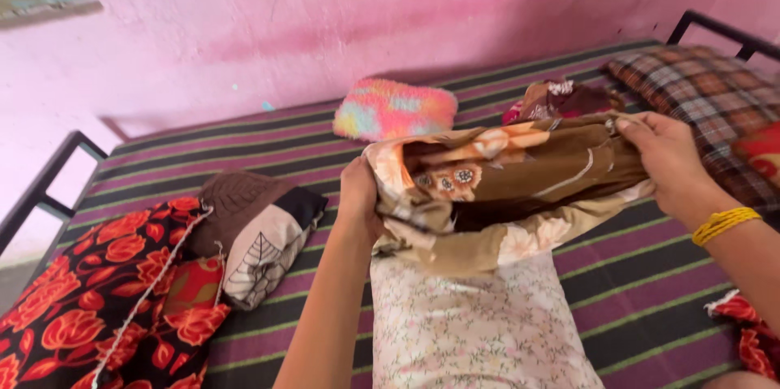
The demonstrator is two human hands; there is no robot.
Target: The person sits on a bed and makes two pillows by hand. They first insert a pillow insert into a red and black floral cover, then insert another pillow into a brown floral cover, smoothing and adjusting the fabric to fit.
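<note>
I am holding a brown floral pillowcase [504,186] stretched sideways between my two hands, its open mouth facing back towards me and its long axis running left to right across my front. Just below it, reaching back towards my body, a pillow in a pale flowered inner cover [475,328] is lying with its long axis pointing straight away from me, so its far end is meeting the mouth of the case head-on; I cannot tell how far that end is already inside the folds. My left hand [359,198] is gripping the left edge of the opening, fingers curled shut on the cloth, close beside the pillow's far left corner. My right hand [670,157] is pinching the right edge, thumb and fingers closed on the fabric, and is reaching out wider and a little higher, so my left hand is sitting nearer to the pillow. Both are resting over a striped mattress [650,275]. Beyond my hands, against the pink wall [325,23], a fluffy pastel cushion [394,109] is lying. Far to the left of my left hand, a brown leaf-print pillow [260,231] is leaning on a red-and-black floral cloth [106,283]. Beyond my right hand a plaid pillow [699,84] is lying.
</note>
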